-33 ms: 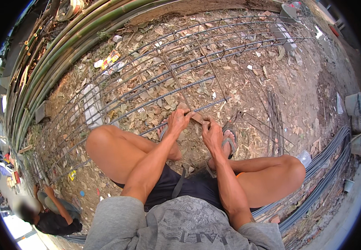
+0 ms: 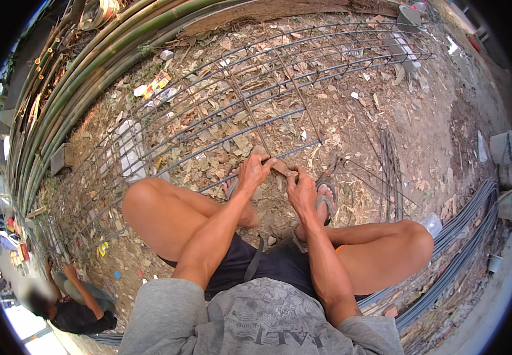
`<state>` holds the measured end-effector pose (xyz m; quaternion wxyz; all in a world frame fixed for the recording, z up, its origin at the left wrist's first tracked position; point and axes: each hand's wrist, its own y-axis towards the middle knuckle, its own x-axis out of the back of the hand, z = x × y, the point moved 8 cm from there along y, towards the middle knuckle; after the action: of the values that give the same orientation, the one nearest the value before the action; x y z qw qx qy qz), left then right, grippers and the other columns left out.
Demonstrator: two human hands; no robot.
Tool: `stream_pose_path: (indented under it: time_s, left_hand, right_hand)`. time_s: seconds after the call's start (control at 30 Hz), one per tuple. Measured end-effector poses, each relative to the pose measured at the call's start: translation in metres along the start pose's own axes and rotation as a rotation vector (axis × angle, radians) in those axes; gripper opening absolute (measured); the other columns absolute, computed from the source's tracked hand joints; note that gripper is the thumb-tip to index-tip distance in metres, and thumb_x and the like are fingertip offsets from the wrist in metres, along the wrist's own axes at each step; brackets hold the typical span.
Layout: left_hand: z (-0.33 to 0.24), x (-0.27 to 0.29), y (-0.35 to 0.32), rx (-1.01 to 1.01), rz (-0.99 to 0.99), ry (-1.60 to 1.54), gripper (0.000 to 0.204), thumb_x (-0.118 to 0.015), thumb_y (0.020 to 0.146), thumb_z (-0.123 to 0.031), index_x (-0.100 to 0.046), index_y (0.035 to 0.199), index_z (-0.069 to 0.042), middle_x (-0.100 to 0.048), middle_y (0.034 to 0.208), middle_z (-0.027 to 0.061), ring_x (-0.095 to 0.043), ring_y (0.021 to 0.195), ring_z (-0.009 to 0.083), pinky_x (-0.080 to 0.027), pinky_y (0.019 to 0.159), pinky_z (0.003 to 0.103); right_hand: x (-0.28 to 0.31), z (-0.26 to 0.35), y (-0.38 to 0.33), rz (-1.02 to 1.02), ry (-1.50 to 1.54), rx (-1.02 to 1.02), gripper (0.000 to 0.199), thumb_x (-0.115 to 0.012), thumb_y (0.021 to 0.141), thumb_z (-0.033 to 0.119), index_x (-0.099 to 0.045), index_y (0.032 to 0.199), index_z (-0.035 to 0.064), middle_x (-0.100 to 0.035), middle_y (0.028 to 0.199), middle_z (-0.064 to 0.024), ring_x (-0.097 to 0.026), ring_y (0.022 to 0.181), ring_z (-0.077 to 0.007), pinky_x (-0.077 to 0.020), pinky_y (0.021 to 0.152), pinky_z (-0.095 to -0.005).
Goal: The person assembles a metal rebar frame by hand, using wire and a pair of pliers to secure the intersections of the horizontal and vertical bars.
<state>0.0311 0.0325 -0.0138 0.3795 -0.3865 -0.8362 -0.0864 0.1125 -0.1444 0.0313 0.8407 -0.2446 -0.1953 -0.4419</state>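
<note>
Brown and short, a flat piece (image 2: 280,168) is pinched by the left hand (image 2: 252,174) and right hand (image 2: 302,190) beside the rebar grid's (image 2: 244,100) near edge, unchanged from the preceding view, so work appears steady.

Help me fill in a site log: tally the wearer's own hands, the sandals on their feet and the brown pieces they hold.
Hands: 2 (left hand, right hand)
Sandals: 2 (left sandal, right sandal)
Brown piece, held: 1
Total: 5
</note>
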Motion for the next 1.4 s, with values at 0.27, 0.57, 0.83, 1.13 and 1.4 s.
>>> stream_pose_path:
  time_s: [0.27,0.57,0.83,1.13,1.4]
  left_hand:
    - [-0.009,-0.002,0.002,0.032,0.036,-0.039,0.041,-0.072,0.083,-0.042,-0.077,0.107,-0.008,-0.072,0.081,0.0214,-0.070,0.084,0.0403,-0.054,0.079,0.046]
    - [-0.007,-0.002,0.004,0.093,0.215,-0.089,0.040,-0.071,0.086,-0.042,-0.077,0.109,-0.009,-0.071,0.076,0.0189,-0.071,0.078,0.0321,-0.052,0.078,0.042]
    - [-0.007,0.001,0.009,0.014,0.187,-0.018,0.040,-0.072,0.087,-0.038,-0.075,0.112,-0.007,-0.072,0.088,0.0235,-0.071,0.085,0.0340,-0.052,0.081,0.041]
    - [-0.006,0.000,0.012,0.050,0.190,-0.059,0.025,-0.076,0.083,-0.032,-0.079,0.096,-0.010,-0.073,0.084,0.0150,-0.070,0.078,0.0320,-0.052,0.074,0.041]
    - [0.006,-0.015,0.020,0.143,0.273,-0.082,0.032,-0.077,0.083,-0.038,-0.080,0.098,-0.010,-0.074,0.081,0.0140,-0.071,0.076,0.0272,-0.052,0.074,0.040]
  right_hand:
    - [0.006,0.005,0.005,-0.084,0.079,0.102,0.028,-0.055,0.096,0.022,-0.067,0.115,0.0046,-0.069,0.082,-0.0236,-0.068,0.082,-0.0419,-0.0508,0.074,-0.0467]
    - [0.013,0.003,0.009,-0.074,-0.009,0.037,0.024,-0.057,0.095,0.019,-0.065,0.110,0.0023,-0.069,0.084,-0.0252,-0.068,0.079,-0.0428,-0.0511,0.070,-0.0491]
    - [0.028,0.027,0.017,-0.184,-0.192,0.182,0.020,-0.060,0.090,0.019,-0.069,0.101,0.0047,-0.070,0.079,-0.0231,-0.069,0.075,-0.0420,-0.0530,0.068,-0.0494]
    - [-0.025,0.104,0.087,0.136,-0.903,0.757,0.013,-0.064,0.081,0.016,-0.074,0.075,0.0089,-0.071,0.074,-0.0149,-0.072,0.071,-0.0317,-0.0549,0.061,-0.0407]
    - [-0.083,0.127,0.104,0.392,-1.166,0.939,0.012,-0.068,0.084,0.019,-0.079,0.087,0.0132,-0.075,0.089,-0.0042,-0.073,0.088,-0.0240,-0.0537,0.067,-0.0390]
